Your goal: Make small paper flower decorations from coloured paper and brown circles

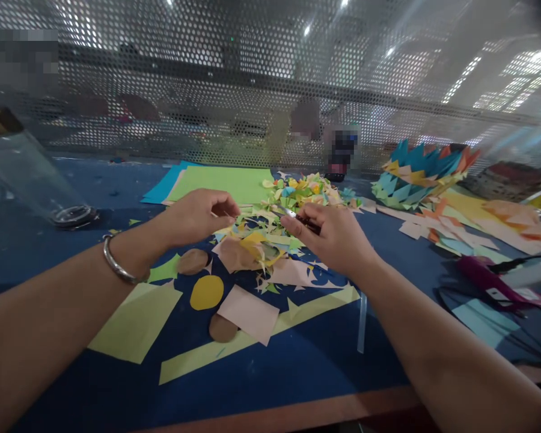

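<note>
My right hand (pixel 336 234) is closed round the dark handle of a pair of scissors (pixel 287 212), whose metal blades point left over a heap of cut paper scraps (pixel 306 191). Facing it across the scraps, my left hand (pixel 198 216) has its thumb and fingertips drawn together; whatever lies between them is too small to make out. Below the hands are a yellow paper circle (pixel 207 293), a brown disc (pixel 223 328), a pale pink paper piece (pixel 249 314) and a long yellow-green strip (pixel 198 359). A yellow-green sheet (pixel 137 322) lies under my left forearm.
Green sheets (pixel 228 183) are stacked at the back, before a perforated metal screen (pixel 198 78). A clear bottle (pixel 31 174) stands left. To the right are a folded-paper ring (pixel 417 174), a purple device (pixel 491 279) with black cables and a blue paper piece (pixel 484 322).
</note>
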{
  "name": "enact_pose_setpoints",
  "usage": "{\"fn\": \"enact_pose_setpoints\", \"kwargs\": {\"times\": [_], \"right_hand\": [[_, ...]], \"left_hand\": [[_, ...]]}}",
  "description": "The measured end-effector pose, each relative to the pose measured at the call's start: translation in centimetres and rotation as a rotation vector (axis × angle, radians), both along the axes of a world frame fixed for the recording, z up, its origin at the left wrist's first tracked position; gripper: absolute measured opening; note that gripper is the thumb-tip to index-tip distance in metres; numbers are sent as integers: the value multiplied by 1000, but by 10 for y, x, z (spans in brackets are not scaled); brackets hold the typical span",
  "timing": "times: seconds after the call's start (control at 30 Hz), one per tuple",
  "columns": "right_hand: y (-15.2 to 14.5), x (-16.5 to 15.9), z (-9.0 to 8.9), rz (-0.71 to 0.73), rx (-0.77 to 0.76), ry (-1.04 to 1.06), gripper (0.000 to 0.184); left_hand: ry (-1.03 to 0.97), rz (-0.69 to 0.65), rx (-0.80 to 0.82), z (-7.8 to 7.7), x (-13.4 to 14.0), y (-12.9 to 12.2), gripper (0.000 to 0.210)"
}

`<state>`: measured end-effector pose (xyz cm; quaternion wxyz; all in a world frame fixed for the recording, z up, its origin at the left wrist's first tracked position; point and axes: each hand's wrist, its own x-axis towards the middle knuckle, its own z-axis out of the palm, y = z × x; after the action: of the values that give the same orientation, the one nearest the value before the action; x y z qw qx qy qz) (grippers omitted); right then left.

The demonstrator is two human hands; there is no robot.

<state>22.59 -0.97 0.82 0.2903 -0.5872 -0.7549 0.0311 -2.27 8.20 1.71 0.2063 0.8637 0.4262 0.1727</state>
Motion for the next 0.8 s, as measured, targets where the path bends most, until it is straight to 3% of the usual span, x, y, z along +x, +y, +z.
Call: {"fn": "enact_pose_setpoints", "kwargs": {"times": [0.2, 0.37, 0.47, 0.63, 0.7, 0.8], "right_hand": [[-1, -7, -3, 19, -78, -12, 49], [0, -7, -4, 32, -114, -26, 49], [1, -7, -4, 33, -122, -36, 49], [0, -6, -4, 22, -113, -28, 49], [0, -6, -4, 19, -109, -28, 49], [0, -6, -4, -4, -93, -37, 49]], "left_hand": [[170, -43, -10, -14, -8, -10, 29], [155, -90, -11, -20, 4, -19, 22], [34, -37, 52, -21, 15, -22, 15], [-316, 49, 71, -22, 17, -15, 24], [-253, 81, 91, -20, 10, -12, 27], [32, 8, 4, -15, -1, -12, 32]]}}
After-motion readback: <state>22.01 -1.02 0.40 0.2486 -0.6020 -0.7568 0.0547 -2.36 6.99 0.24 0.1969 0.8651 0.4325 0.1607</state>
